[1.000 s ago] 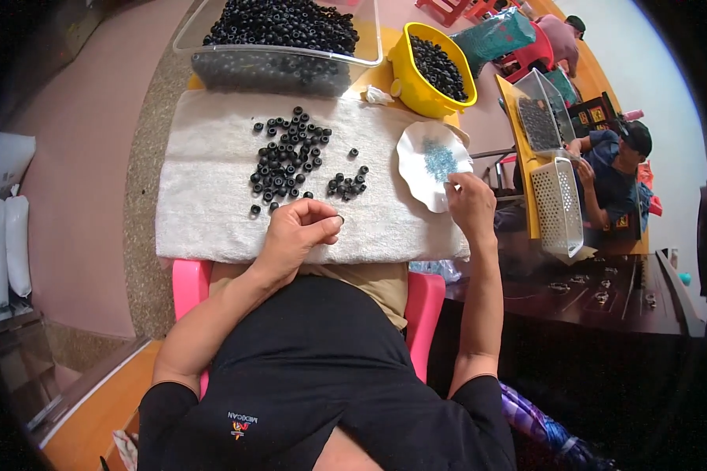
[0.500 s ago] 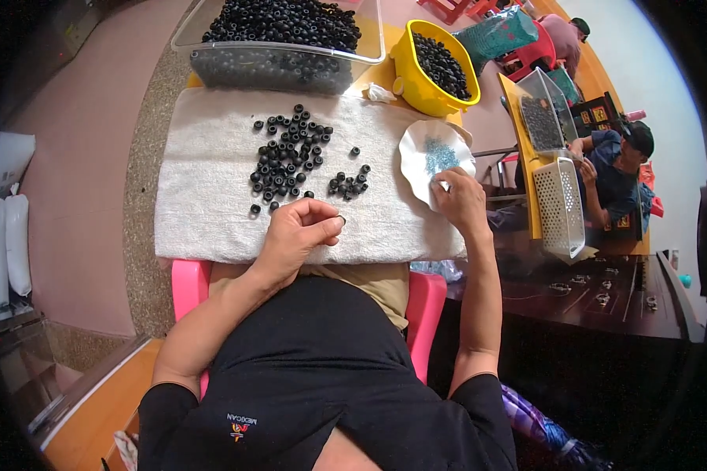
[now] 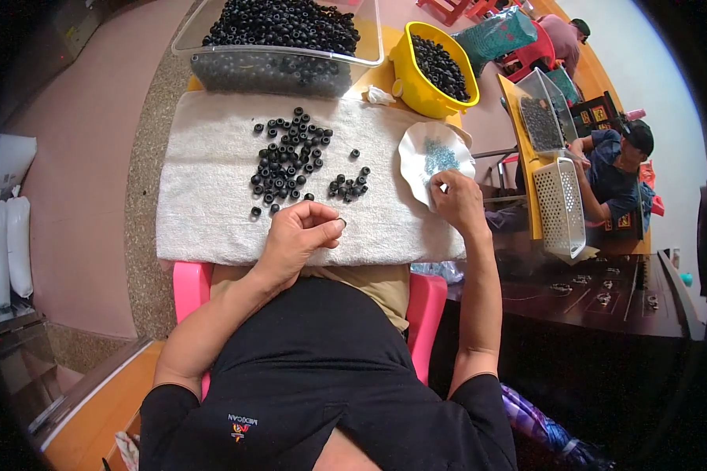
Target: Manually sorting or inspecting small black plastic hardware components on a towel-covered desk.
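My left hand [image 3: 299, 233] is above the near part of the white towel [image 3: 212, 188], with thumb and forefinger pinched on a small black round piece [image 3: 342, 223], mostly hidden by the fingertips. My right hand [image 3: 457, 201] reaches over the near rim of a scalloped white dish [image 3: 413, 161], its fingers pressed together. What they hold, if anything, is hidden. Tiny clear bluish pieces [image 3: 440, 157] lie in the dish. Beyond my left hand is a loose pile of black round pieces with holes [image 3: 291, 157]. A smaller cluster of black pieces [image 3: 348, 186] sits between pile and dish.
At the table's far side stand a clear plastic bin [image 3: 283, 55] and a yellow tub [image 3: 404, 67], both holding black pieces. A crumpled white tissue [image 3: 379, 96] lies between them. To the right, a co-worker [image 3: 617, 169] sits by a white perforated basket [image 3: 558, 204].
Both hands stay nearly in place, the left still pinching the black piece and the right still at the dish. The co-worker's hands have shifted slightly.
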`<state>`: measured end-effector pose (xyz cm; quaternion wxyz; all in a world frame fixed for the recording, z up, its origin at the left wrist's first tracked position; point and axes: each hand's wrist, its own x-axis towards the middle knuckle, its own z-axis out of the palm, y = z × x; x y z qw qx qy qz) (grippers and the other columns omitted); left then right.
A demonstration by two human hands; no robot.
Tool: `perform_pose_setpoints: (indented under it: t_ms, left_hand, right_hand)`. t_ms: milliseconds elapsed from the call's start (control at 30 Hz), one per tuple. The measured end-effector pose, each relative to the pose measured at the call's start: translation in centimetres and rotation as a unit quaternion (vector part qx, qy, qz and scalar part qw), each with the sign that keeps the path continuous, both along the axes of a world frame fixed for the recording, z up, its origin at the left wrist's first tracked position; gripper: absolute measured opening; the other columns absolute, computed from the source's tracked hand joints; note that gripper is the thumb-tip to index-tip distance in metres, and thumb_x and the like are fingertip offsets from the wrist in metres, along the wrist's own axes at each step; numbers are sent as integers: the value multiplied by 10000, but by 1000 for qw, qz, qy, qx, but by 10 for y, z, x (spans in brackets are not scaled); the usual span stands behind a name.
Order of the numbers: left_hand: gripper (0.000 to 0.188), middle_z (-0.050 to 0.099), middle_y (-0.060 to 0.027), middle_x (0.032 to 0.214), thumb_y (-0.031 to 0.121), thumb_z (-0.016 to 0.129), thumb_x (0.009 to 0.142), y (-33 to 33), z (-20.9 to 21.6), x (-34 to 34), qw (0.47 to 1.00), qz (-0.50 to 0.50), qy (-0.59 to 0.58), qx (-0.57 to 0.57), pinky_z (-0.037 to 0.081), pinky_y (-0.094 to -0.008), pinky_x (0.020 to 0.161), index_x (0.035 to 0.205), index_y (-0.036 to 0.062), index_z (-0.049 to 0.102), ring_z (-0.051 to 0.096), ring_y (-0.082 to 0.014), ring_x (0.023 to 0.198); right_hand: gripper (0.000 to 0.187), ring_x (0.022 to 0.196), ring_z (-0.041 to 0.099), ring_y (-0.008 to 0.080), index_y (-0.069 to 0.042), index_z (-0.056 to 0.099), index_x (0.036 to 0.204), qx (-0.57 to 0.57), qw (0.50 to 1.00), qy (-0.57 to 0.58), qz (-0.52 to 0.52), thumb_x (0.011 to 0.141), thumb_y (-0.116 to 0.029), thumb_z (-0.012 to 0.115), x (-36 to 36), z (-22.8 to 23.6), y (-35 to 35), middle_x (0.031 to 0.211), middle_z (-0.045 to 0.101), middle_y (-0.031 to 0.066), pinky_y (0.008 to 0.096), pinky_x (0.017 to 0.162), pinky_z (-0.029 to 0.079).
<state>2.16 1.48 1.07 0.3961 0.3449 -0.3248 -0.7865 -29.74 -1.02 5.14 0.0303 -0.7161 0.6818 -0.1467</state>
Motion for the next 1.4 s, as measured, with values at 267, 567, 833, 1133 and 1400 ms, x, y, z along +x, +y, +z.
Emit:
perform_pose_setpoints:
  t_ms: [267, 567, 833, 1133, 1400]
  left_hand:
    - [151, 664, -59, 850, 64, 710, 866, 0, 2, 0, 1000, -1, 0, 1, 554, -255, 698, 980, 6, 630, 639, -111, 755]
    - [142, 664, -60, 848, 63, 712, 866, -1, 3, 1, 1000, -2, -6, -4, 557, -252, 696, 965, 9, 627, 639, -109, 743]
    - [137, 662, -54, 850, 65, 710, 869, -1, 2, 2, 1000, -8, -1, 1, 560, -255, 702, 966, 14, 628, 639, -106, 754]
    - [144, 661, -50, 849, 72, 715, 865, -1, 2, 1, 1000, -6, 1, -4, 562, -255, 702, 965, 14, 630, 639, -106, 755]
    - [133, 659, -47, 850, 70, 707, 869, 0, 1, 2, 1000, -7, -3, -3, 561, -256, 700, 964, 15, 631, 636, -103, 757]
  right_hand:
    - [156, 845, 663, 345, -54, 688, 913, 27, 1000, 1, -14, 769, -94, 644, 1, 5, 2, 871, 683, 144, 402, 759, 521]
    - [135, 831, 656, 361, -41, 675, 870, 17, 999, 19, -23, 752, -87, 627, 3, 11, 1, 842, 671, 159, 422, 737, 514]
    - [168, 837, 636, 381, 8, 671, 955, -41, 998, -15, 35, 828, -61, 586, -5, 5, 0, 928, 644, 197, 407, 760, 504]
    - [112, 668, 623, 251, 4, 614, 1009, -113, 987, -80, 79, 966, -58, 531, -4, -6, 0, 882, 598, 146, 335, 600, 490]
    - [158, 566, 546, 113, -3, 611, 979, -109, 973, -204, 7, 987, -154, 565, 3, -10, 9, 735, 564, 63, 264, 523, 460]
